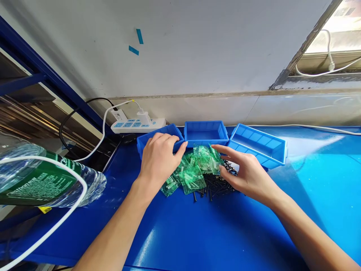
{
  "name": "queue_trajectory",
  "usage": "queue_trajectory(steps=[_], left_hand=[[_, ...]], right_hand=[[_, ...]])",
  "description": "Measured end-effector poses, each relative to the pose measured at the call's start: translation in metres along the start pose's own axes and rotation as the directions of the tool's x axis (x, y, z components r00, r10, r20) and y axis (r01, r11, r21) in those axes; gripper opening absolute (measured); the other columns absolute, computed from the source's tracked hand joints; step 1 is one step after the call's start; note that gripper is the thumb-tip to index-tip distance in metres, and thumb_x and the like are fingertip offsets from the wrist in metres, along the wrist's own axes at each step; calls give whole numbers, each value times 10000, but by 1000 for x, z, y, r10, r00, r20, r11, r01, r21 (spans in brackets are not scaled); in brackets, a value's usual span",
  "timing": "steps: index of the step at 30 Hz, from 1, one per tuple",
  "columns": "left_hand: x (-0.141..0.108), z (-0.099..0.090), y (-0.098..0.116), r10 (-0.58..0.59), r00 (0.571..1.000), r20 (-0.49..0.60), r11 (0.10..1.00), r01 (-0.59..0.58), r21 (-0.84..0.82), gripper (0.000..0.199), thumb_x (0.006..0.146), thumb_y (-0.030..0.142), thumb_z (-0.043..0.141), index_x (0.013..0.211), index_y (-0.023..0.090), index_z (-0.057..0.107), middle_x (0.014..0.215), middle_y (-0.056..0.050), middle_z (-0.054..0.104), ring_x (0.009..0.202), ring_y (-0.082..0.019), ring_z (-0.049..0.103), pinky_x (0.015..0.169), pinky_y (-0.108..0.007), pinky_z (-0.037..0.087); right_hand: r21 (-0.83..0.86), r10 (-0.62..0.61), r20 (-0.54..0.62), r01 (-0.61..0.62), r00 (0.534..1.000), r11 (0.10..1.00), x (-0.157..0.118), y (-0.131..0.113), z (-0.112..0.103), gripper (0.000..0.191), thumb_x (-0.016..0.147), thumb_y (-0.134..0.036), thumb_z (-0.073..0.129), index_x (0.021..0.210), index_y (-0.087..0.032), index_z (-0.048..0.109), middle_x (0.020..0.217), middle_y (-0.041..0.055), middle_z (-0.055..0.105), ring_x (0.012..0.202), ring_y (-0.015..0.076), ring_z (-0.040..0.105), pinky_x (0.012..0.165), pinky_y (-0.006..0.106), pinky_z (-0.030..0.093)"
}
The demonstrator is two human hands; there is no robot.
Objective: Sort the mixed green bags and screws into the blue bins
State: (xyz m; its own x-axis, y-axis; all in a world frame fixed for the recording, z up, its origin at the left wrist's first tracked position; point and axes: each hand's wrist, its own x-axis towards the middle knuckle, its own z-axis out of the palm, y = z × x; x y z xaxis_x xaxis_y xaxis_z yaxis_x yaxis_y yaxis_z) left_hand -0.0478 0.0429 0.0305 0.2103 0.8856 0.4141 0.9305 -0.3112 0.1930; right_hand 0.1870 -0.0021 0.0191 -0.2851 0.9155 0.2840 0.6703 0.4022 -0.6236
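Observation:
My left hand (161, 156) is over the near edge of the left blue bin (142, 140), its fingers bent and its thumb held apart, with no held thing visible. Below and beside its thumb lie several green clear plastic packets (193, 178) with small pale pieces inside. My right hand (244, 167) has thumb and index finger spread at the right edge of the top green packet (207, 160). Both fingertips are at or touching that packet. A pile of black screws (216, 186) lies under and right of the packets, partly hidden by my right hand.
A middle blue bin (206, 131) and a right blue bin (258, 145) stand behind the pile on the blue table (197, 233). A power strip (138, 125) sits by the wall. At left are a large water bottle (47, 180) and a white cable (70, 210).

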Motion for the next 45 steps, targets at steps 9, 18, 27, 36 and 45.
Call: queue_trajectory(steps=[9, 18, 27, 36, 45], left_hand=[[-3, 0, 2, 37, 998, -56, 999, -38, -24, 209, 961, 331, 689, 997, 163, 808, 1015, -102, 825, 1054, -347, 732, 874, -497, 606], [-5, 0, 7, 135, 985, -109, 984, -146, -103, 186, 975, 284, 669, 1017, 153, 794, 1008, -94, 819, 1028, -316, 737, 859, -459, 614], [-6, 2, 10, 167, 975, -147, 979, -182, -96, 184, 979, 269, 651, 1000, 147, 788, 986, -90, 815, 991, -310, 735, 850, -455, 608], [-8, 2, 11, 165, 978, -129, 978, -179, -105, 191, 988, 286, 624, 996, 187, 787, 1003, -90, 815, 1003, -300, 729, 868, -439, 596], [-10, -2, 25, 193, 962, -192, 852, -261, -453, 248, 980, 261, 661, 1200, 166, 725, 1107, -68, 796, 1038, -217, 722, 957, -367, 601]], right_hand=[[-33, -24, -26, 24, 999, 999, 0, 7, 2, 484, 893, -186, 528, 1349, -130, 681, 1178, 126, 811, 1025, 304, 802, 873, 428, 655], [-29, -58, 44, 59, 997, 998, 0, 6, -3, 560, 848, -161, 554, 1399, -144, 653, 1147, 120, 815, 1094, 306, 781, 941, 422, 630], [-52, -56, 16, 57, 998, 997, 1, 11, 1, 533, 873, -138, 510, 1382, -177, 662, 1191, 113, 808, 1004, 301, 806, 794, 402, 656], [-237, -70, -243, 10, 967, 972, -1, 14, 14, 423, 886, -130, 539, 1231, -239, 758, 1020, 59, 847, 833, 271, 830, 750, 384, 677], [154, 70, -538, 17, 840, 988, 0, -3, 3, 167, 893, -245, 747, 1057, -265, 773, 1007, 36, 843, 836, 229, 822, 797, 381, 696]])
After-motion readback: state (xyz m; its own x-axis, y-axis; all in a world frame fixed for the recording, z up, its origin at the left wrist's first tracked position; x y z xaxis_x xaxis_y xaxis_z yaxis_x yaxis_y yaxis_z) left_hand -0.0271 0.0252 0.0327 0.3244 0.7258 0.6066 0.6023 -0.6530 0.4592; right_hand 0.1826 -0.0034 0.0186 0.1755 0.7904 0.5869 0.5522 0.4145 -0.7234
